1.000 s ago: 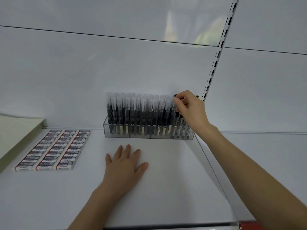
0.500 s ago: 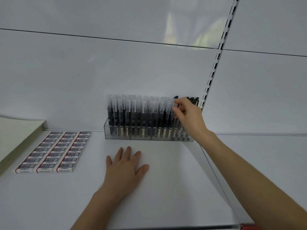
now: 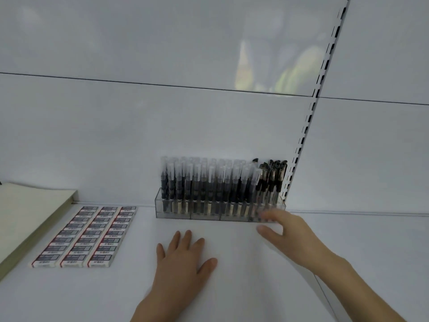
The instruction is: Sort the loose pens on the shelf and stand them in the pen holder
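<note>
**Mind the right end of the holder**

The pens (image 3: 209,189) all stand in the holder (image 3: 176,213), which sits at the back of the shelf (image 3: 232,287) against the wall. Clear-capped ones fill most of it, and a dark-capped bunch (image 3: 271,180) is crowded into the right end, some of them leaning. No loose pen shows on the shelf, so you look close to done.

Your right hand (image 3: 285,231) is at the holder's front right corner, fingers loose and apart, gripping nothing. It is blurred, so I cannot tell whether your fingertips touch the plastic. That is the main risk: a nudge there could slide or tip the light holder, and the packed, leaning dark pens would likely fan out or spill. Forcing another pen into that end could also lever its neighbours out.

Your left hand (image 3: 183,259) lies flat on the shelf, fingers spread, holding nothing. A careless sweep to the left could scatter the erasers (image 3: 86,235). The paper stack (image 3: 30,212) beyond them is well apart.
</note>
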A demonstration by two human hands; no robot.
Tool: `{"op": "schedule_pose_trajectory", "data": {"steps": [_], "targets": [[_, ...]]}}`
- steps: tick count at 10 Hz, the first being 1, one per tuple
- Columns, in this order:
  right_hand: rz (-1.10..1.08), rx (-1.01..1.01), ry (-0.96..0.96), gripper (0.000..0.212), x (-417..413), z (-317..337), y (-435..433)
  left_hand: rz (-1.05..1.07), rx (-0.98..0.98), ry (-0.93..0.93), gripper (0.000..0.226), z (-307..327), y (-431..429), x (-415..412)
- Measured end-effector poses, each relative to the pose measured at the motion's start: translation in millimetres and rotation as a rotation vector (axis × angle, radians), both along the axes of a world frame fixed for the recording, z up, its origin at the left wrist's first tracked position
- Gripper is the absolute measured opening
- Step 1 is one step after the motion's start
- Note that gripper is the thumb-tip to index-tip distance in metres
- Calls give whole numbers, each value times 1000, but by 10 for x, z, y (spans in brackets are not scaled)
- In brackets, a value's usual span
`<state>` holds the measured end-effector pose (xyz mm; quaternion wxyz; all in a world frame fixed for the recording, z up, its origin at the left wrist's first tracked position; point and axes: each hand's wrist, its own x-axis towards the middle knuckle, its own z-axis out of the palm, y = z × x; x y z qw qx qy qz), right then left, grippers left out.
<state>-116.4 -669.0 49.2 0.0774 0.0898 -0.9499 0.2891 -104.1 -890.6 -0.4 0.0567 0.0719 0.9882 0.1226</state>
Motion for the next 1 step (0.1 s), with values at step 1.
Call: {"op": "schedule_pose_trajectory", "data": {"steps": [1], "targets": [[22, -125, 81, 39, 454, -123, 43, -23, -25, 6, 50, 57, 3, 26]]}}
